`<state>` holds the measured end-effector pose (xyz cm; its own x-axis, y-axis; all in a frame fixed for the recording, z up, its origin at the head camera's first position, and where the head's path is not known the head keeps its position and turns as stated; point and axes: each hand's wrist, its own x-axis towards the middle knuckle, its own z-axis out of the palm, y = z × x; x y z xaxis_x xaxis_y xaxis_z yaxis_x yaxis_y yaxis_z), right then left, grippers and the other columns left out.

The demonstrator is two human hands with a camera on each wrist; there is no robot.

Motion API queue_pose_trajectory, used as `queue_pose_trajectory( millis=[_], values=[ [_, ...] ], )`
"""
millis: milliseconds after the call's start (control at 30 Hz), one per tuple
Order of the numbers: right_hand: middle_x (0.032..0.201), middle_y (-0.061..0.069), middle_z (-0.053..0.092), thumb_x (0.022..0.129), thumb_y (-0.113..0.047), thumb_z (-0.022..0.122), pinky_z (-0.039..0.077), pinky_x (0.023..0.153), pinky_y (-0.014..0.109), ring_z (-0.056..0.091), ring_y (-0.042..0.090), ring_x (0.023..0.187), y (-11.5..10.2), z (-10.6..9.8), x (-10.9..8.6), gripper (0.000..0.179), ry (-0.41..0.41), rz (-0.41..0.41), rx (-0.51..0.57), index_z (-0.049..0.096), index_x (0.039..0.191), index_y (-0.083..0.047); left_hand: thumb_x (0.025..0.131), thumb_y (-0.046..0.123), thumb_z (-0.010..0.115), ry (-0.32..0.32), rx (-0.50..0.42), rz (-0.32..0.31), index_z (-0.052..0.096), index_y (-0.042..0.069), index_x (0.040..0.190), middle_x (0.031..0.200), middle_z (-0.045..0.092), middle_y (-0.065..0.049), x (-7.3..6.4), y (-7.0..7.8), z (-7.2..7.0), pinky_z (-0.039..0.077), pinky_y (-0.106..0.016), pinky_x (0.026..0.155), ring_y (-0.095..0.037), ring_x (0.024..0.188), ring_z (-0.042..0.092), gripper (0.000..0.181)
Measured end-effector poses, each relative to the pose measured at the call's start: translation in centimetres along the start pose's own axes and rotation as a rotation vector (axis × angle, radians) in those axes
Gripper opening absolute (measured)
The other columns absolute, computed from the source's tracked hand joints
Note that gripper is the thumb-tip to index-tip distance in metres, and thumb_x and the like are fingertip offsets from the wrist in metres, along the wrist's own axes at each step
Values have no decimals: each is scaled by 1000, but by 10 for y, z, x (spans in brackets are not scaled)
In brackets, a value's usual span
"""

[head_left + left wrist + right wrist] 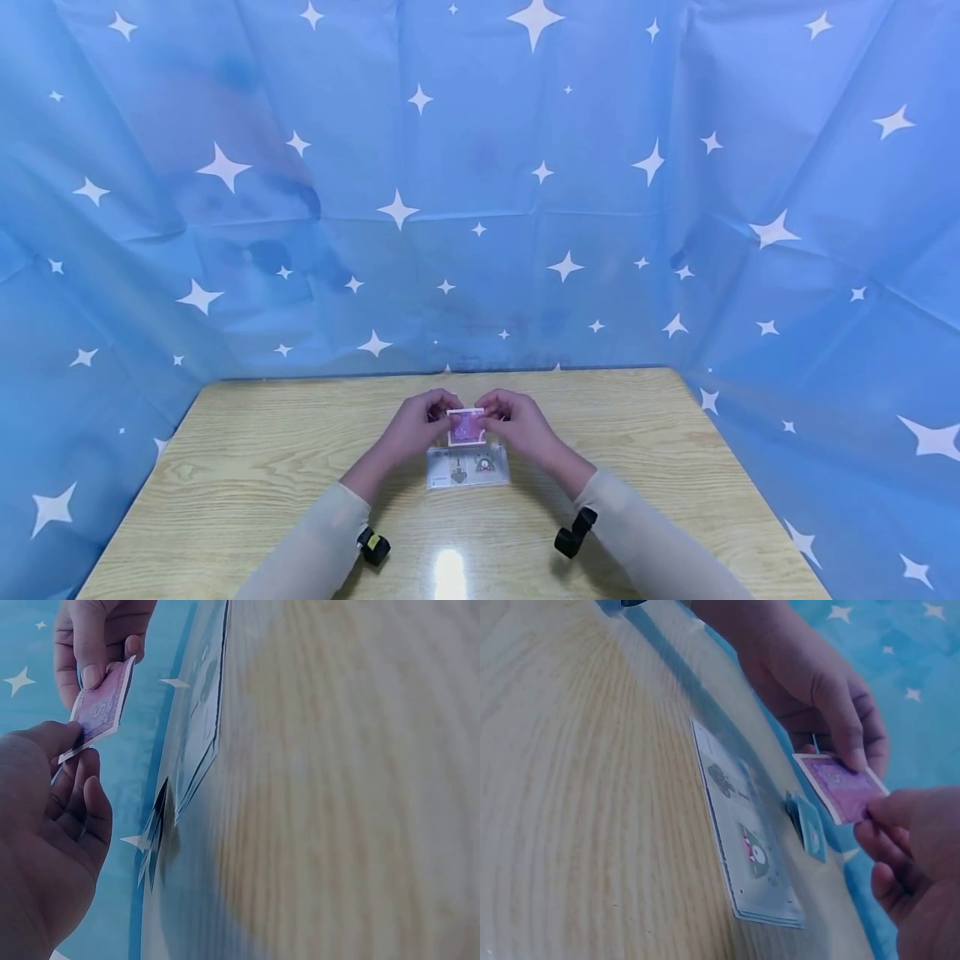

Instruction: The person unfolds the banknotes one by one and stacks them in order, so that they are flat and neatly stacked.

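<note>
A small pink-purple paper card with white edges (467,427) is held above the table between both hands. My left hand (415,425) pinches one side of it, thumb on the printed face. My right hand (522,425) pinches the opposite side. In the right wrist view the card (841,786) is tilted, and the right thumb (900,808) lies at its corner. Just nearer than the hands, a thin stack of white printed sheets (468,479) lies on the table, bearing small grey drawings. What the card's back looks like is hidden.
Beyond the sheets, a few small teal folded papers or cards (811,826) stand up from the wooden table (300,467). A blue cloth with white stars (480,308) hangs behind and at both sides. Black wrist cameras (373,547) sit on both forearms.
</note>
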<state>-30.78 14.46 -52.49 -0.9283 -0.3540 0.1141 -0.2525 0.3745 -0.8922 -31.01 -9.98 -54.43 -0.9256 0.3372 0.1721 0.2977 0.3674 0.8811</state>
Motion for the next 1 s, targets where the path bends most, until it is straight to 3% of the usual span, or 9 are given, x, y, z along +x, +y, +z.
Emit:
queue_pose_trajectory(
  millis=[400,1000],
  values=[
    [96,4,77,97,-3,83,58,76,27,69,17,86,2,3,-14,21,-21,-43,17,77,118,-7,103,14,80,-6,-13,24,77,18,112,95,70,3,-16,4,6,57,-31,73,-17,84,64,11],
    [99,7,76,98,-4,83,57,77,26,69,20,89,-1,4,-21,21,-29,-47,16,76,119,-6,102,11,81,0,-7,-17,79,17,109,95,73,4,-22,11,5,58,-29,75,-15,85,66,10]
  ],
)
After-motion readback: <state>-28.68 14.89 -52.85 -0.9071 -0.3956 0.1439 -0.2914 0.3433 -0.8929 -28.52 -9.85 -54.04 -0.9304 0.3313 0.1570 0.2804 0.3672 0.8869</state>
